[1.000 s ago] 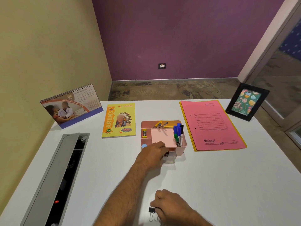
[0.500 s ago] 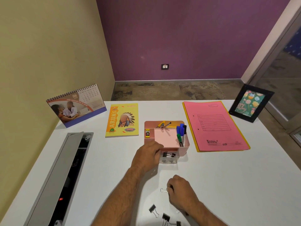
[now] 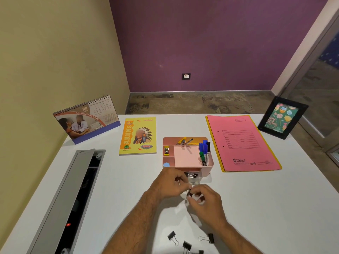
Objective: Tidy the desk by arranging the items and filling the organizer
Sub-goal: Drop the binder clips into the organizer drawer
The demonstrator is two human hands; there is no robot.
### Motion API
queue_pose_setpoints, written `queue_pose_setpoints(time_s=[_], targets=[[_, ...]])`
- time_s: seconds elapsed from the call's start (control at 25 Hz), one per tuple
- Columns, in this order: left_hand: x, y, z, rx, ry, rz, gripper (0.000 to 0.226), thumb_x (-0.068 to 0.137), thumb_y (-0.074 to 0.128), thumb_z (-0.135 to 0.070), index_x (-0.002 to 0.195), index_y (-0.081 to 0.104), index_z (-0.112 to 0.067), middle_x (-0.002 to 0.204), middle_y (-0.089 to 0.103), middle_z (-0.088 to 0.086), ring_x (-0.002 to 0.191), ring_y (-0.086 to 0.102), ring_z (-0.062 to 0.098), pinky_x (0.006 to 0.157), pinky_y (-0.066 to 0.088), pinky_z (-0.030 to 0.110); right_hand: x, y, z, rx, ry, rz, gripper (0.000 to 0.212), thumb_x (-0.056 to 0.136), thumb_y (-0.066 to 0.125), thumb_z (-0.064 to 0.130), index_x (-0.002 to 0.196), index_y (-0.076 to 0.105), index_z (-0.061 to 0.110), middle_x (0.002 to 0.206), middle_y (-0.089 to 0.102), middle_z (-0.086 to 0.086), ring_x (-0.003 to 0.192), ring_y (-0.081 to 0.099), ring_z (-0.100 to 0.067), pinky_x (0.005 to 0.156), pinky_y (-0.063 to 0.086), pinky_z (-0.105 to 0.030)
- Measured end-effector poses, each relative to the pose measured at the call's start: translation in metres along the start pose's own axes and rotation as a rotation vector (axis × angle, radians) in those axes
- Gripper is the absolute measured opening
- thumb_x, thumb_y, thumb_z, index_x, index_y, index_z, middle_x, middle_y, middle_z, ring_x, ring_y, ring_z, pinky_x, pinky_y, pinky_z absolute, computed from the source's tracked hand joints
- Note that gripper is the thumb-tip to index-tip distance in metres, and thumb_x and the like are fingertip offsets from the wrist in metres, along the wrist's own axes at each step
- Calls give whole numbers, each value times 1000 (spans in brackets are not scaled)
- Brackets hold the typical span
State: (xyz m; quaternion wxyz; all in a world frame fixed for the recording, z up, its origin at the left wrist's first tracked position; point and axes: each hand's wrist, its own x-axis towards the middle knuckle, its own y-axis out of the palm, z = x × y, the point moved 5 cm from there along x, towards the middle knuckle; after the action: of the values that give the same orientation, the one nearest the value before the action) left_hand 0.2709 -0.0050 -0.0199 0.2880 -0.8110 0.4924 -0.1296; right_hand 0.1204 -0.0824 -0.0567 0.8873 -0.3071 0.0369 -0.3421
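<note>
The binder clip [image 3: 189, 193] sits pinched between my two hands, just in front of the organizer's small clear drawer [image 3: 195, 177], which stands pulled out toward me with a few black clips already lying in it. The drawer mouth lies straight ahead and slightly up from the clip, so the move I judge comes next is a short push forward and a drop. My left hand [image 3: 171, 182] is the nearer one, its knuckles almost at the drawer's front edge, fingers curled on the clip's wire handle; my right hand [image 3: 205, 198] closes on it from the near side, thumb and fingertips bunched. The clip is too small and blurred for me to tell which way its long axis lies. Behind the drawer rises the pink organizer [image 3: 211, 165] with markers [image 3: 204, 153] standing at its right. Close to my body, well apart from the drawer, the loose clips [image 3: 187, 244] wait on the white desk [image 3: 275, 208].
</note>
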Motion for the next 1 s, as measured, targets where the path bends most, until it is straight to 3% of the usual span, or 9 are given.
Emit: queue_pose_setpoints(time_s=[0.12, 0.24, 0.36, 0.48, 0.56, 0.64, 0.76, 0.88, 1.0], targets=[[1, -2, -4, -80, -6, 12, 6, 77, 77, -15, 82, 78, -17, 75, 70, -12, 63, 60, -3, 60, 46, 12, 13, -3, 14, 126, -3, -66, 26, 73, 83, 18, 92, 68, 29, 98, 67, 18, 84, 64, -9, 62, 52, -17], [8, -15, -6, -136, -16, -163, 8, 77, 77, -11, 80, 79, -18, 70, 71, -12, 63, 64, 1, 63, 52, 15, 5, -1, 9, 111, -17, -56, 45, 78, 80, 36, 118, 59, 33, 114, 62, 21, 102, 61, -3, 76, 50, -10], [16, -28, -6, 20, 13, -297, 7, 82, 74, -18, 87, 79, -18, 82, 75, -8, 73, 66, 5, 72, 54, 21, -33, 15, -1, -282, -431, 126, 52, 93, 57, 51, 137, 50, 25, 144, 51, 3, 132, 48, -12, 107, 39, -25], [24, -22, -8, 342, 19, -170, 16, 90, 62, -24, 100, 75, -22, 96, 74, -4, 88, 64, 16, 79, 52, 25, -83, 48, -24, -808, -972, 480, 57, 99, 45, 51, 150, 33, 29, 158, 35, 0, 141, 41, -20, 108, 43, -44], [26, -16, -11, 493, 20, -91, 18, 91, 58, -23, 104, 71, -22, 98, 71, 0, 91, 63, 21, 77, 53, 31, -93, 58, -36, -960, -951, 673, 76, 87, 63, 45, 151, 27, 26, 159, 25, 7, 140, 38, -15, 99, 51, -34], [27, -12, -16, 593, 28, -55, 18, 93, 55, -24, 104, 70, -23, 99, 71, 1, 91, 63, 24, 76, 54, 34, -93, 56, -33, -1018, -894, 711, 84, 75, 69, 34, 148, 29, 23, 156, 24, 9, 137, 37, -11, 96, 52, -29], [28, -8, -18, 652, 15, -47, 22, 96, 54, -30, 111, 69, -26, 105, 72, 1, 96, 64, 24, 80, 54, 35, -95, 57, -32, -1038, -936, 656, 65, 92, 49, 36, 152, 26, 22, 157, 29, 10, 139, 39, -11, 102, 50, -35], [29, -5, -16, 657, -14, -40, 23, 96, 56, -30, 115, 69, -26, 109, 71, 2, 98, 65, 24, 84, 53, 34, -93, 62, -41, -1011, -863, 727, 68, 98, 42, 54, 155, 18, 27, 160, 30, -1, 142, 39, -20, 103, 49, -42], [30, -3, -13, 664, -5, -48, 22, 96, 58, -27, 115, 68, -25, 109, 72, 3, 97, 65, 24, 84, 53, 33, -86, 56, -39, -882, -790, 675, 61, 100, 34, 59, 152, 30, 28, 159, 32, -10, 145, 33, -26, 108, 40, -51]])
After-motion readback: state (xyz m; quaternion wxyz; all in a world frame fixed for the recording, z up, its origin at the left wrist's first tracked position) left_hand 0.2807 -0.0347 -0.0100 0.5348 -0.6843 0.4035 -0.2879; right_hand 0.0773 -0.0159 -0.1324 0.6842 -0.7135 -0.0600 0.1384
